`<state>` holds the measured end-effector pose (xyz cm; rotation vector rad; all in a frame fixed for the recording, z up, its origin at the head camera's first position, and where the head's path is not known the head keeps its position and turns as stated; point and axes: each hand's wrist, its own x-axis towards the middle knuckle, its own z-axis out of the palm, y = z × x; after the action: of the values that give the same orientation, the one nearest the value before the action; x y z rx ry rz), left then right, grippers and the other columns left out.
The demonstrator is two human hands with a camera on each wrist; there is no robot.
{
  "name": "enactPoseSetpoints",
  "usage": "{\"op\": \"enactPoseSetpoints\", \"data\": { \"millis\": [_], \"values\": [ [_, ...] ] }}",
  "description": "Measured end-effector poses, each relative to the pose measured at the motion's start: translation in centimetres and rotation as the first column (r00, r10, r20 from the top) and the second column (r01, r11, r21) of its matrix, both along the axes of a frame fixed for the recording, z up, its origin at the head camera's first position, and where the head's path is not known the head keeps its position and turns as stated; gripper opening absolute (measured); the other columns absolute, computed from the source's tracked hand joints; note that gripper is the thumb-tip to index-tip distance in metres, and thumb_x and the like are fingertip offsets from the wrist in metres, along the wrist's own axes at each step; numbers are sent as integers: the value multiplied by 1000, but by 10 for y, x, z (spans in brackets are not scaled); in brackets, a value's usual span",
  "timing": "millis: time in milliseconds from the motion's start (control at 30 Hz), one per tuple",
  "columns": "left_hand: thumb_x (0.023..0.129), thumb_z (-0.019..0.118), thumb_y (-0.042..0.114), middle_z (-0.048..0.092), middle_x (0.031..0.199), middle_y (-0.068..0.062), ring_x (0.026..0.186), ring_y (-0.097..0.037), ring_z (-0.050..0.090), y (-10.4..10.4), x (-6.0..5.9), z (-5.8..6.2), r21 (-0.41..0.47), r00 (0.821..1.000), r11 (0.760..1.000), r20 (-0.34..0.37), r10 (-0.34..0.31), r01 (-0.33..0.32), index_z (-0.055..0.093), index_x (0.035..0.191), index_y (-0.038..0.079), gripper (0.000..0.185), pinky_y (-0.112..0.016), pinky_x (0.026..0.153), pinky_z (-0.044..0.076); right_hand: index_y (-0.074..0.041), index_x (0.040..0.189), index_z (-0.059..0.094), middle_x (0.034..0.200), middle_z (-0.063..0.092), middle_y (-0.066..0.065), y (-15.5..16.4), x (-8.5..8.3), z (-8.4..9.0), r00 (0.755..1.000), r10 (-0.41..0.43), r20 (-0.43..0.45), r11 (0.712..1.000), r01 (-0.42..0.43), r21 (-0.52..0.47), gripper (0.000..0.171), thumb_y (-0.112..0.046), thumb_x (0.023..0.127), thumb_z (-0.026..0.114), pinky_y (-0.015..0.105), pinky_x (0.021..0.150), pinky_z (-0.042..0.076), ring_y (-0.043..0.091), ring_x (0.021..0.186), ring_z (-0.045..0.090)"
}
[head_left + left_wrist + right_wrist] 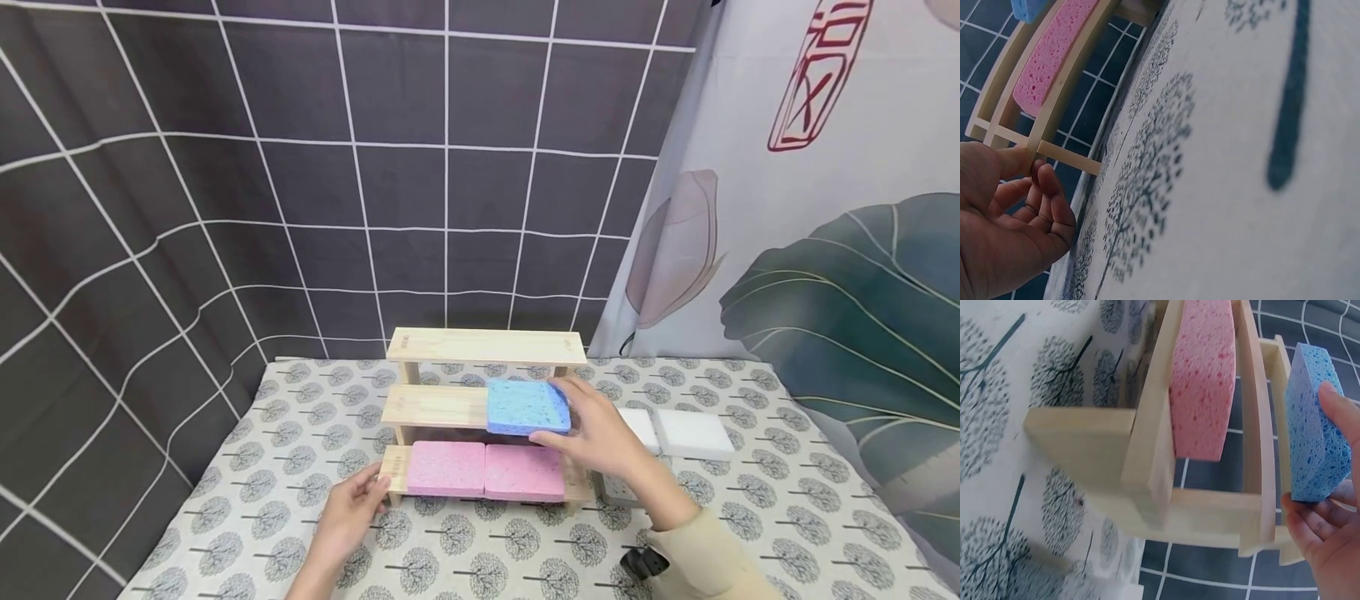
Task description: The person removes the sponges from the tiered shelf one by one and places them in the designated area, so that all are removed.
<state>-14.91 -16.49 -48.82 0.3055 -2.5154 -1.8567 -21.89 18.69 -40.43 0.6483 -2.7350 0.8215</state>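
A small three-tier wooden rack (pixel 435 407) stands on the patterned cloth. My right hand (pixel 602 429) grips a blue sponge (pixel 527 405) by its right end, thumb on the near side, at the right part of the middle tier. In the right wrist view, fingers curl under the end of this blue sponge (pixel 1315 425). Two pink sponges (pixel 447 468) lie side by side on the lowest tier. At that tier's left end my left hand (pixel 351 510) pinches the wood between thumb and fingers. The left wrist view shows the rack's end (pixel 1034 134) by the thumb.
Right of the rack lie two white blocks (pixel 693 433), one partly behind my right hand. A grey block (pixel 621 492) sits near the rack's right foot, partly under my forearm. The top tier (pixel 486 345) is bare wood. Behind stands a dark grid-patterned curtain (pixel 397 192).
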Motion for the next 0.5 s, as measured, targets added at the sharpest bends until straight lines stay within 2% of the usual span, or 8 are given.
{"op": "enactPoseSetpoints", "data": {
  "millis": [100,267,500],
  "values": [
    [101,61,13,65,92,-9,77,-18,62,0,1,1,7,1000,1000,1,0,0,49,141,-11,49,-22,64,54,-1,147,48,150,42,30,8,2,-2,1000,-6,9,1000,6,-2,92,-54,80,81,71,106,34,53,135,41],
    [101,61,13,65,91,-9,76,-18,61,1,1,1,10,1000,1000,8,2,-2,50,141,-10,48,-22,64,53,-1,145,50,145,50,24,23,5,-5,1000,-16,-24,1000,16,-20,89,-50,79,84,72,100,40,49,130,49],
    [101,62,14,65,90,-8,76,-18,61,2,1,2,-5,1000,1000,15,8,-8,51,141,-9,47,-22,64,53,0,140,54,137,58,17,40,7,-5,997,-20,-72,998,16,-58,84,-40,75,89,64,99,46,41,122,56]
  ]
}}
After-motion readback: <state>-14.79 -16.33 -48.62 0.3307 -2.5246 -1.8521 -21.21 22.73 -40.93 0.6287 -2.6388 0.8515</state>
